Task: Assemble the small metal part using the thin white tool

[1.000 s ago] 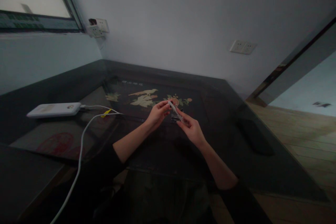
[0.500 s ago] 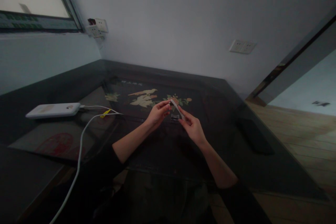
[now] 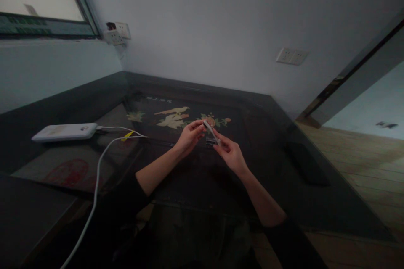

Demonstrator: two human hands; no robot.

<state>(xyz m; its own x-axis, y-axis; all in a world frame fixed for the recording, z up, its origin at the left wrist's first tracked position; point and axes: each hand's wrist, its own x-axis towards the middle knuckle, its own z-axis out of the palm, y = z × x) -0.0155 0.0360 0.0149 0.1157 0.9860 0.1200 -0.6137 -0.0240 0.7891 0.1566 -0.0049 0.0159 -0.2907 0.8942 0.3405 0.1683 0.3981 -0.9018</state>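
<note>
A dark glass-topped table [image 3: 284,168] fills a dim corner. At frame centre the left hand [image 3: 188,136] and right hand [image 3: 231,155] both pinch a small white stick [image 3: 211,131]. Further left lie a white cable [image 3: 96,180] and power bank [image 3: 65,131].

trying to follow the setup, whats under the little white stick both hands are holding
Below the white stick, pinched between the left hand and right hand, a small clear object sits on the dark glass table. Its details are too dim to make out.

Glossy dark glass tabletop [image 3: 277,143] (reflective); smooth white plastic power bank [image 3: 65,131].
</note>
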